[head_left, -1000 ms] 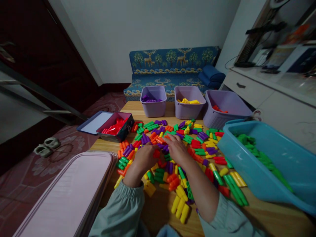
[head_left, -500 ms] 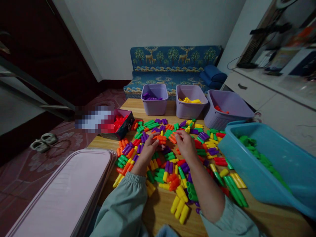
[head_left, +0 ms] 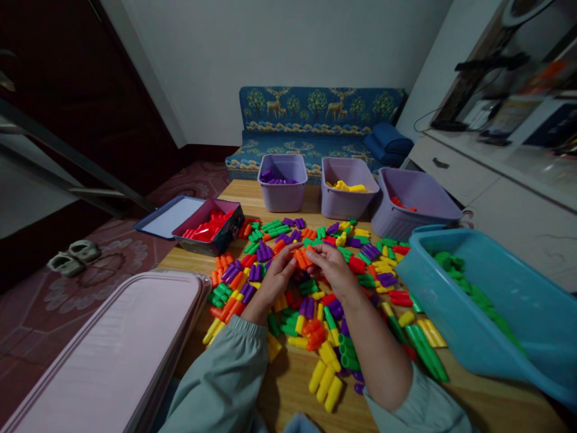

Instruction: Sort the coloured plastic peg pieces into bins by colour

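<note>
My left hand (head_left: 278, 275) and my right hand (head_left: 332, 268) meet over the middle of the wooden table (head_left: 279, 394). Between them is an orange toy block piece (head_left: 302, 258) made of short tubes side by side, and the fingers of both hands are closed on it. Whether it is one piece or two pressed together I cannot tell. Beneath and around the hands lie many plastic tube blocks in green, purple, yellow, red and orange. Closest to me is a yellow block piece (head_left: 325, 385); an orange-red piece (head_left: 314, 334) lies just beyond it.
Along the back stand lilac bins with purple (head_left: 283, 195), yellow (head_left: 345, 205) and red (head_left: 392, 222) pieces. A blue tub (head_left: 455, 328) with green pieces is at right. An open-lidded box (head_left: 205, 246) holds red pieces at left, behind pale pink lids (head_left: 117, 349).
My right hand has moved left to meet my left hand. The orange pieces, held apart in each hand before, are now together between the fingers.
</note>
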A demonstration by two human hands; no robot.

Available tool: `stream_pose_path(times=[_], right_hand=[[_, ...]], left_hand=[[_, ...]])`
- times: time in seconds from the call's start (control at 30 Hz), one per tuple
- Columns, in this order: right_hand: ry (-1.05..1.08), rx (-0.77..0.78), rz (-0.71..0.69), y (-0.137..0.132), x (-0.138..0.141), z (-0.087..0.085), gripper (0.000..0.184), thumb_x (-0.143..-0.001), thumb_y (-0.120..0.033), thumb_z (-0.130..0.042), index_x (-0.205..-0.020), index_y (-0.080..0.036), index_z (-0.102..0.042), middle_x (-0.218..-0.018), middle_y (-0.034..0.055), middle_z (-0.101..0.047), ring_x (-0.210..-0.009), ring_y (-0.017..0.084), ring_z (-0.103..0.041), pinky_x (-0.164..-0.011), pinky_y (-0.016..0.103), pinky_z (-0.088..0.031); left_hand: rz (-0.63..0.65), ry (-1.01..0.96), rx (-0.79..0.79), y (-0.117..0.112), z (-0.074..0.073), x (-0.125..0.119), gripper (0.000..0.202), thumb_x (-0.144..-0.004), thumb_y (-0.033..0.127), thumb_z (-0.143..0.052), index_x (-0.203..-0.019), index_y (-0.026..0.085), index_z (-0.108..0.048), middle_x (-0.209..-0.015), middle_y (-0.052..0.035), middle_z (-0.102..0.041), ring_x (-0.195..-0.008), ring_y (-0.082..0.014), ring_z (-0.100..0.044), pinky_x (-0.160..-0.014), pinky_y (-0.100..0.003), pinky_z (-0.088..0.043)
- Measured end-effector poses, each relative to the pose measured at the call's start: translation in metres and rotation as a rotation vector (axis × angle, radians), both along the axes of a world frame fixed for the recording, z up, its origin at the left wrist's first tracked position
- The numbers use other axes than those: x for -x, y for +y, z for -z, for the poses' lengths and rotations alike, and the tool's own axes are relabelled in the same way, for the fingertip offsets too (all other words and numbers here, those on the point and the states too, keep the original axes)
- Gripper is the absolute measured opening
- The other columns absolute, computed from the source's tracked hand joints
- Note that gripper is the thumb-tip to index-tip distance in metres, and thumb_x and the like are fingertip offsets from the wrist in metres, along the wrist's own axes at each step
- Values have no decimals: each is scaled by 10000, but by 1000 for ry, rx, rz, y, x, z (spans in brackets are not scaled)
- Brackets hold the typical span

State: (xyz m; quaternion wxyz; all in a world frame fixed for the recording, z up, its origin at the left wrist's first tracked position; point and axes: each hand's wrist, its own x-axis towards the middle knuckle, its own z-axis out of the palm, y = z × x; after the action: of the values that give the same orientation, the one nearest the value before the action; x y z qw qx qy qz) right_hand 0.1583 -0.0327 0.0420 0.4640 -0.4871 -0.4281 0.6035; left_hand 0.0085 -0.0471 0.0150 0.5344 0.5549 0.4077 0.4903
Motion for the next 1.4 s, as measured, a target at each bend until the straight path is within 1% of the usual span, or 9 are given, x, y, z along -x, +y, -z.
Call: stream_pose_path(times=[0.17,0.3,0.4,0.6,0.8,1.0,1.17,1.27,1.4], right_hand=[[27,-23,35,-1,2,-1,376,-623,-453,-788,-783,-165,-607,-621,-9,-635,-478,96,-554,-447,203,-438],[26,-53,77,-2,4,-1,438,-591,-432,-817,-865,-172,-595,-722,-12,-663,-468,86,-565,-431,201,-450],[-10,-45,8,-1,3,1,458,-604,-417,-810,-933,-161,-621,-761,5,-684,-484,94,-587,-440,205,-464],[-71,-111,-109,1,0,6,366,-694,-445,-750,-915,-162,-683,-699,4,-685,-503,111,-599,-468,215,-478],[-41,-82,-38,2,-2,4,345,-720,-509,-705,-783,-173,-659,-642,1,-655,-506,117,-597,-454,210,-473],[119,-25,70,4,-6,3,369,-649,-495,-766,-767,-169,-640,-627,-5,-640,-511,109,-596,-466,206,-500],[101,22,-40,1,0,4,324,-661,-440,-771,-806,-174,-653,-706,2,-669,-559,106,-627,-490,198,-528],[47,5,-52,0,5,6,296,-660,-406,-781,-791,-175,-649,-709,1,-671,-560,111,-639,-467,188,-514],[107,12,27,3,-4,1,303,-663,-414,-790,-766,-167,-647,-681,3,-667,-552,120,-638,-452,188,-498]], left_hand=[[-46,-45,-43,5,8,-2,531,-851,388,-623,-1327,191,-493,-917,-51,-655,-703,-140,-599,-639,-251,-503],[-140,-101,-32,12,14,-2,453,-736,356,-731,-1120,155,-601,-960,-62,-673,-750,-142,-637,-684,-254,-523],[-182,-95,-36,14,14,-1,374,-703,335,-743,-1008,141,-646,-895,-60,-705,-791,-164,-663,-741,-276,-531],[-175,-77,-51,10,12,0,341,-741,319,-708,-1027,137,-671,-914,-71,-726,-847,-189,-683,-783,-298,-534],[-274,149,-173,11,14,3,285,-835,328,-629,-1058,159,-686,-1045,-89,-703,-928,-189,-659,-793,-292,-529],[-305,363,-328,7,9,2,308,-861,246,-583,-1157,185,-648,-1128,-104,-684,-992,-194,-650,-807,-299,-533],[-226,445,-435,6,10,-1,443,-833,105,-522,-1260,189,-606,-1258,-114,-642,-1164,-216,-597,-930,-351,-510],[-234,460,-431,7,12,1,483,-798,43,-491,-1240,189,-623,-1252,-101,-657,-1174,-214,-601,-977,-364,-486],[-304,490,-416,9,12,4,349,-860,130,-515,-1175,190,-654,-1145,-90,-703,-1066,-203,-650,-926,-349,-509]])
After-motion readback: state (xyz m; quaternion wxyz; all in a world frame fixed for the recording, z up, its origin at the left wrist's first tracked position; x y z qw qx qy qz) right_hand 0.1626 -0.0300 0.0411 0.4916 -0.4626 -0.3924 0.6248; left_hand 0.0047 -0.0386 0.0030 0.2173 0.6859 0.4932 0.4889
